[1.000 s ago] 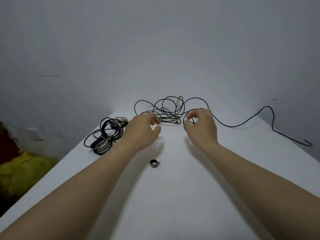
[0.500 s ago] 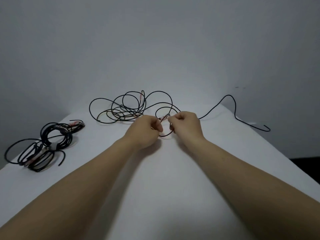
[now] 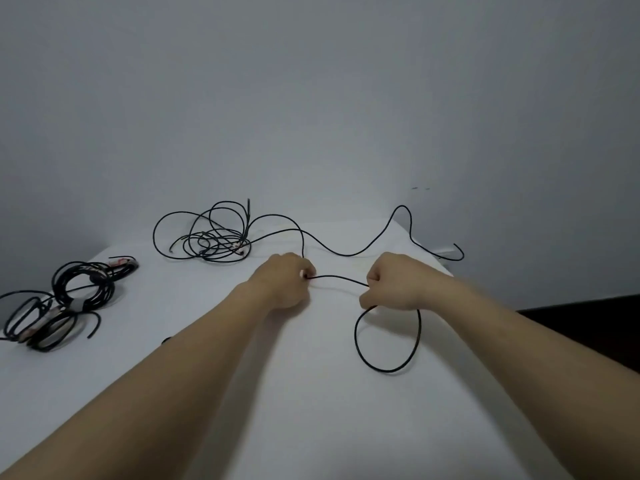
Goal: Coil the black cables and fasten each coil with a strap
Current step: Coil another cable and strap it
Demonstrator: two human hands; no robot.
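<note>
A long black cable (image 3: 337, 279) stretches between my two hands over the white table (image 3: 311, 393). My left hand (image 3: 285, 284) pinches it at the fingertips. My right hand (image 3: 394, 285) grips it in a fist, and one loop (image 3: 388, 341) hangs from that fist onto the table. Beyond the hands the same cable runs into a loose tangle (image 3: 211, 237) at the back and snakes off to the far right edge. Strapped black coils (image 3: 83, 284) lie at the left. A small dark bit (image 3: 167, 340), perhaps a strap, peeks out beside my left forearm.
The table's right edge drops to a dark floor (image 3: 588, 323). A plain grey wall (image 3: 311, 98) stands close behind the table. A second bundle of coiled cable (image 3: 38, 327) lies near the left edge.
My hands have moved apart, drawing a straight run of cable between them. A loop now hangs from my right hand. The view has shifted, so the finished coils sit further left.
</note>
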